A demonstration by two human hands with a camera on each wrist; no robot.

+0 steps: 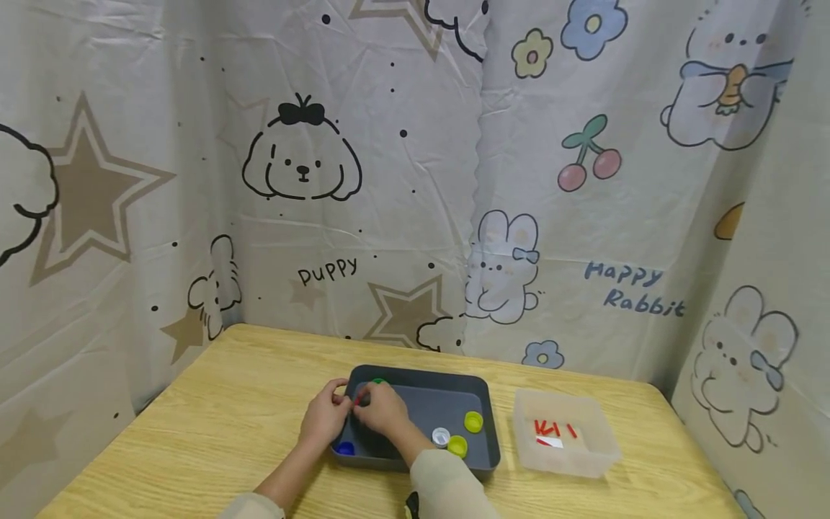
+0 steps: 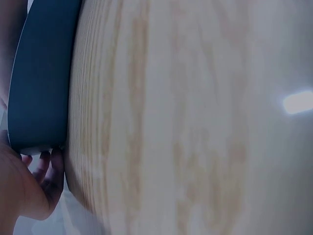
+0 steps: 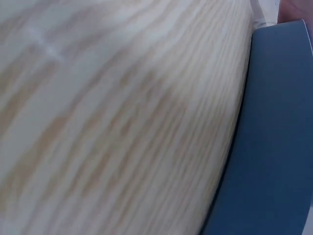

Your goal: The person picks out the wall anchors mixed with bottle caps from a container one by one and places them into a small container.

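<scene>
A dark grey tray [image 1: 421, 386] lies on the table. At its left wall is my left hand [image 1: 324, 414], thumb near the rim; the left wrist view shows its curled fingers [image 2: 51, 176] against the outside of the wall. My right hand [image 1: 384, 409] reaches over the tray's left part and pinches a small red stick [image 1: 357, 401], mostly hidden by the fingers. A green cap [image 1: 379, 380] shows just behind that hand. Inside the tray also lie a blue cap [image 1: 346, 448], a white cap [image 1: 441, 437] and two yellow caps [image 1: 473, 422].
To the right of the tray stands a translucent plastic box [image 1: 599, 450] with several red sticks [image 1: 572, 431] and a white piece [image 1: 551, 442] in it. The wooden table [image 1: 259, 382] meets a printed curtain [image 1: 402, 238] at the back and sides.
</scene>
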